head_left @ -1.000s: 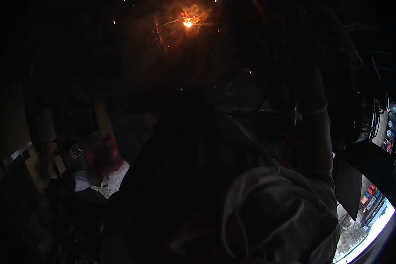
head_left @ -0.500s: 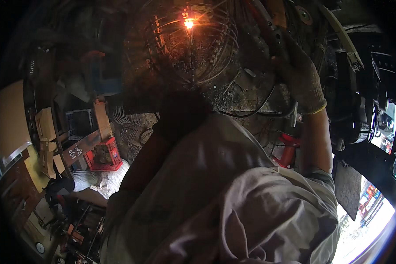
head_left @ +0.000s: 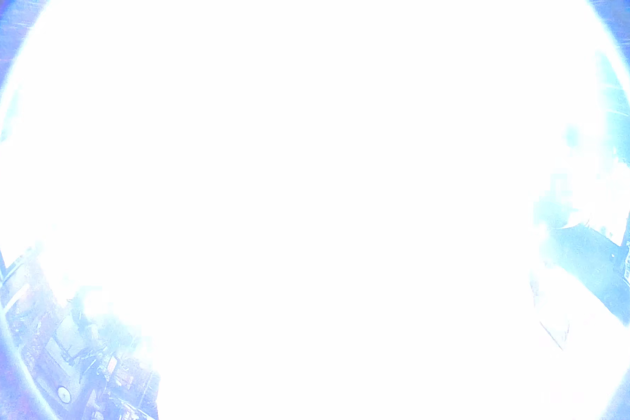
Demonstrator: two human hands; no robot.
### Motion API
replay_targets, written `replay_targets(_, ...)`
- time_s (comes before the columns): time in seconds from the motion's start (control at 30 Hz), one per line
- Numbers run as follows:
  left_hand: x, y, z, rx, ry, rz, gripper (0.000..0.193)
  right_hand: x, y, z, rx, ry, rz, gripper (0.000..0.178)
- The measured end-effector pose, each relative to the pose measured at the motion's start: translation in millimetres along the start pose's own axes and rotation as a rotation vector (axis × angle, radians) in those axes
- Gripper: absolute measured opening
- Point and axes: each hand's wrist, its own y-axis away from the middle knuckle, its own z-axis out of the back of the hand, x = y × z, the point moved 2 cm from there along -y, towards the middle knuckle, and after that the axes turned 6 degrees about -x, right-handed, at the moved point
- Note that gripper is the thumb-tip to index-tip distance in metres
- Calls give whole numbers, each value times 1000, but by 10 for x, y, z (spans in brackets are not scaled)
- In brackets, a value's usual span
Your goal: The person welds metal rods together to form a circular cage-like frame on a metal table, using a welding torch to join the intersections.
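White glare fills almost the whole head view, hiding my left hand, my right hand and whatever they touch. Half a second ago my gloved right hand was at the upper right, against a dark tube-like thing on a grimy bench. My left arm was then in deep shadow, its hand too dark to make out. A round wire cage stood at the top middle in that earlier picture, with a bright orange glowing spot at it. None of these shows through the white at this moment.
Only the rim of the picture keeps some detail. Pale, cluttered equipment (head_left: 129,385) and a small round white disc (head_left: 64,395) show at the lower left. A broad slanted panel (head_left: 588,262), washed out to blue, is at the right.
The small orange glow has given way to a blinding white flare across nearly the whole view. The bench, wire cage, both arms and my clothing have vanished in it.
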Motion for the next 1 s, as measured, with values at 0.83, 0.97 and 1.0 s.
replay_targets(0.83, -92, 116, -173, -112, -75, -56, 19, -904, 308, 33, -500, 1207, 566, 34)
replay_targets(0.97, -151, 274, -258, -163, -120, -62, 18, -331, 557, 195, -477, 477, 253, 33)
replay_targets(1.0, -140, 297, -279, -180, -134, -60, 18, -354, 601, 247, -503, 645, 380, 33)
